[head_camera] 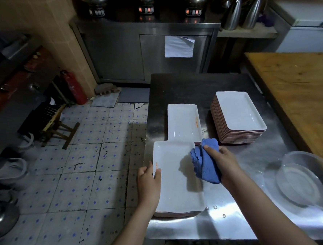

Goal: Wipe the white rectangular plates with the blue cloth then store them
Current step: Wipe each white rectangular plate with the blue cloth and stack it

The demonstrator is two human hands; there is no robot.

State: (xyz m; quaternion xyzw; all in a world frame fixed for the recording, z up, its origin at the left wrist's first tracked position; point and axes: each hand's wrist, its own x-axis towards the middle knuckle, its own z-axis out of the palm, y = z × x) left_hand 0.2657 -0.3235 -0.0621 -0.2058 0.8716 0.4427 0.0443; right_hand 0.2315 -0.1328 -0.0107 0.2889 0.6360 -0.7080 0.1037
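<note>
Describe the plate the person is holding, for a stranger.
Find the stainless steel table, its near left edge. The white rectangular plate there tops a low pile. Only it is held by its rim, with the crumpled blue cloth just over it.

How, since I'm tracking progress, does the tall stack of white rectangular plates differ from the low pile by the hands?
The tall stack of white rectangular plates holds many plates; the low pile only a few. The tall stack stands untouched; the left hand holds the low pile's rim while the right hand holds the blue cloth over it. Both are white with pinkish edges.
</note>
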